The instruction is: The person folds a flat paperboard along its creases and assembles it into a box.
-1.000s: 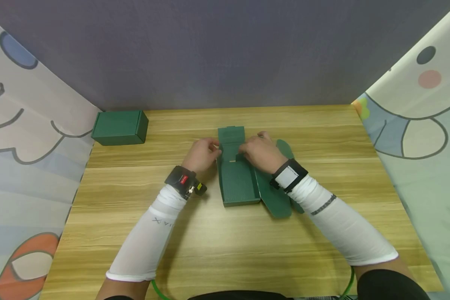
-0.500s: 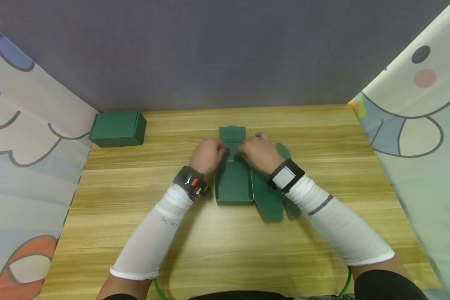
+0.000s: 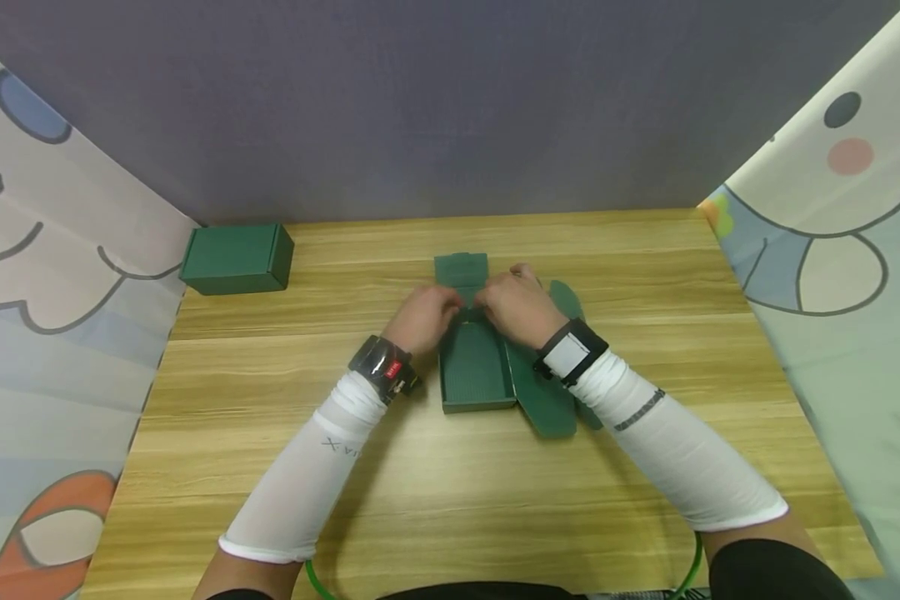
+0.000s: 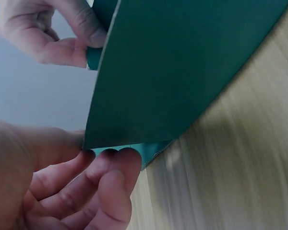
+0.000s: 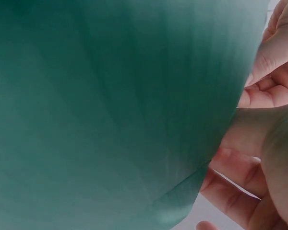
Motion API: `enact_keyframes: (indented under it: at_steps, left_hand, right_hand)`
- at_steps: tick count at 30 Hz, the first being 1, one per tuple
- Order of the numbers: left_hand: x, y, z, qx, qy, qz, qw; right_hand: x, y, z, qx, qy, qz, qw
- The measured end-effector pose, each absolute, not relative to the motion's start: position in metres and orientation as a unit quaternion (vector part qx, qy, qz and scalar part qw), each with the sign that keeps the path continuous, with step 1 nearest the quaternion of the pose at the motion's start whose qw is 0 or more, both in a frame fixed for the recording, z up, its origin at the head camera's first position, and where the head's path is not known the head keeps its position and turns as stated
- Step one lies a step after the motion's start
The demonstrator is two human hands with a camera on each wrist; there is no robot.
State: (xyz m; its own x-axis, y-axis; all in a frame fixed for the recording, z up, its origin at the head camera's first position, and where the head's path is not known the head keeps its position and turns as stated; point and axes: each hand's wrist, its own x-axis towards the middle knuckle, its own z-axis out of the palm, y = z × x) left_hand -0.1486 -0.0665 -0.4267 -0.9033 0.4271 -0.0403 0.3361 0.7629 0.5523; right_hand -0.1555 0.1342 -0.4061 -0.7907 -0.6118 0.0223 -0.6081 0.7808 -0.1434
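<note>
A shallow, open green cardboard box (image 3: 477, 367) lies on the wood-grain counter (image 3: 450, 500), a flat end flap (image 3: 461, 269) extending from its far end and a long side flap (image 3: 546, 400) folded out on its right. Near the box's far left corner, the left hand (image 3: 423, 318) pinches its cardboard edge between thumb and fingers; opposite, at its far right, the right hand (image 3: 521, 308) pinches cardboard too. A closed green rectangular carton (image 3: 232, 260) stands well to its left.

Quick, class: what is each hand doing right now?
Left hand: closed, pinching the edge of the open green box.
Right hand: closed, pinching part of the same box.
</note>
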Motion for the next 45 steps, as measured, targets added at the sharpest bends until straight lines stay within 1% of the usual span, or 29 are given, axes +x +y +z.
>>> enact_keyframes:
  at_steps: [14, 24, 29, 33, 36, 39, 42, 44, 45]
  left_hand:
    - [-0.153, -0.067, -0.429, 0.228, 0.944, 0.239, 0.009]
    - [-0.153, -0.067, -0.431, 0.242, 0.947, 0.211, 0.004]
    - [-0.152, -0.065, -0.433, 0.243, 0.948, 0.206, 0.005]
    - [-0.151, -0.063, -0.432, 0.241, 0.948, 0.209, 0.003]
    - [-0.150, -0.063, -0.432, 0.241, 0.948, 0.208, -0.001]
    - [-0.150, -0.062, -0.432, 0.243, 0.948, 0.204, -0.002]
    - [-0.149, -0.061, -0.433, 0.243, 0.949, 0.204, -0.003]
    - [-0.149, -0.061, -0.433, 0.242, 0.949, 0.204, -0.003]
    - [-0.149, -0.061, -0.433, 0.242, 0.949, 0.205, -0.003]
  right_hand:
    - [-0.156, 0.129, -0.405, -0.327, 0.943, -0.065, 0.007]
    - [-0.160, 0.133, -0.409, -0.330, 0.940, -0.088, 0.014]
    - [-0.174, 0.139, -0.406, -0.318, 0.936, -0.135, 0.062]
    - [-0.197, 0.140, -0.399, -0.258, 0.948, -0.165, 0.087]
    - [-0.219, 0.137, -0.397, -0.221, 0.957, -0.153, 0.110]
    - [-0.238, 0.135, -0.400, -0.211, 0.953, -0.142, 0.161]
    - [-0.249, 0.133, -0.403, -0.207, 0.941, -0.153, 0.219]
    - [-0.252, 0.132, -0.404, -0.201, 0.935, -0.163, 0.242]
    - [-0.253, 0.131, -0.404, -0.199, 0.934, -0.166, 0.245]
